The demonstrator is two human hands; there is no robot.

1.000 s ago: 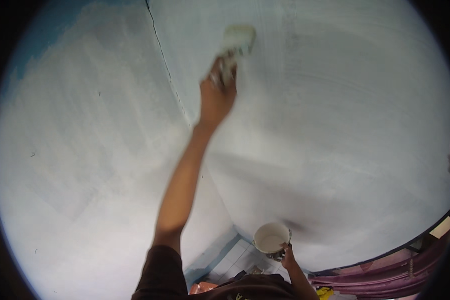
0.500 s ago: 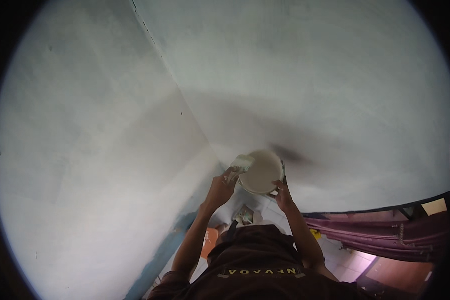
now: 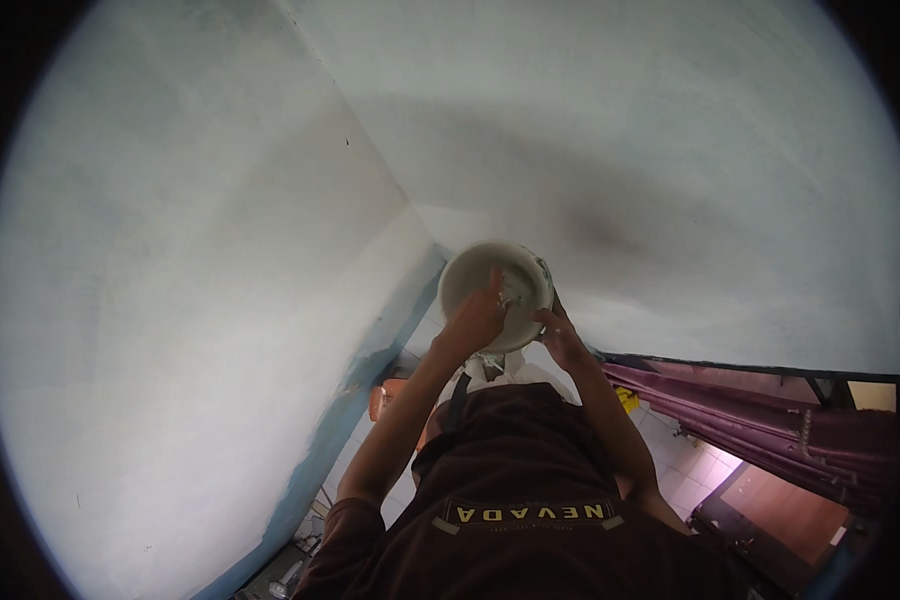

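Observation:
A round pale bucket (image 3: 453, 296) is held in front of my body near the wall corner, its mouth facing up. Whitish paint (image 3: 518, 318) shows inside it. My right hand (image 3: 562, 336) grips the right side of the rim, thumb over the edge. Into the bucket's mouth reaches my left hand (image 3: 479, 315), its fingers closed around a paintbrush (image 3: 510, 292). Only a little of the brush shows; the hand and the bucket's shade hide the rest.
Two white-painted walls (image 3: 190, 250) meet in a corner ahead, with a blue unpainted strip (image 3: 330, 430) low on the left. A purple curtain (image 3: 730, 412) hangs at right. An orange-brown object (image 3: 382, 399) and a yellow item (image 3: 627, 399) are below on the tiled floor (image 3: 670, 450).
My left hand has lowered the paintbrush from above the bucket's left rim down into it. The bucket sits higher in view, tilted differently, and the view has shifted.

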